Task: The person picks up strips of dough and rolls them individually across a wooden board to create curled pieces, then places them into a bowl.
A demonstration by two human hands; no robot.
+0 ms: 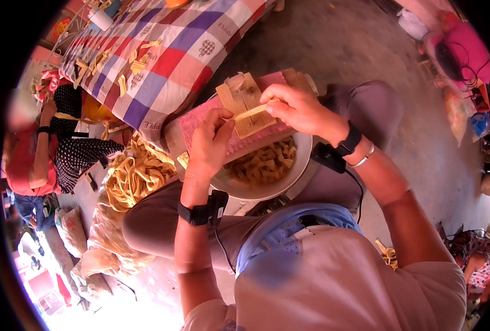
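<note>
A flat, pale yellow strip (251, 112) is stretched between my two hands, its material unclear. My left hand (209, 138) pinches the near-left end between thumb and fingers, while my right hand (300, 110) grips the other end. Right beneath the strip lies a small wooden board (240, 91) with pale marks on it. That board rests on a longer plank covered in pink textured cloth (192, 126), which lies across a white basin (306, 161). Inside the basin, several short, twisted yellow pieces (267, 165) show, partly hidden by the plank.
A table with a checked cloth (184, 60) stands ahead left, yellow strips scattered on it. Beside my left knee, long yellow strips (131, 179) are heaped on a plastic bag (109, 234). Another person in red (32, 165) sits at left, handling a strip.
</note>
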